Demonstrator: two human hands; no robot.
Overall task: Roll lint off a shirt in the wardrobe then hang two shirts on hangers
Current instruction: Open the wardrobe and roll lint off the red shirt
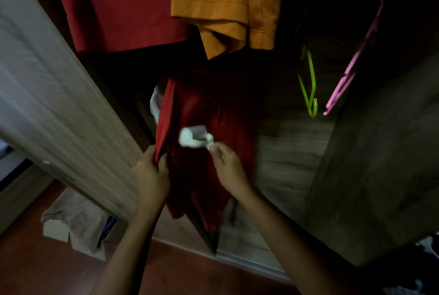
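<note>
A dark red shirt (pixel 204 114) hangs low in the open wardrobe, in the middle of the view. My left hand (pixel 152 173) grips its left edge and holds the cloth taut. My right hand (pixel 228 166) pinches the handle of a white lint roller (pixel 193 137), whose head lies against the shirt's front. Two more shirts hang above: a red one (pixel 114 4) at the left and an orange one (pixel 223 2) at the centre. An empty green hanger (pixel 308 85) and an empty pink hanger (pixel 351 64) hang at the right.
The open wardrobe door (pixel 47 80) stands close at my left. The wardrobe's wooden side wall (pixel 380 140) rises at the right. A beige cloth (pixel 78 221) lies on the reddish floor behind the door. Dark clothes (pixel 427 254) sit at the lower right edge.
</note>
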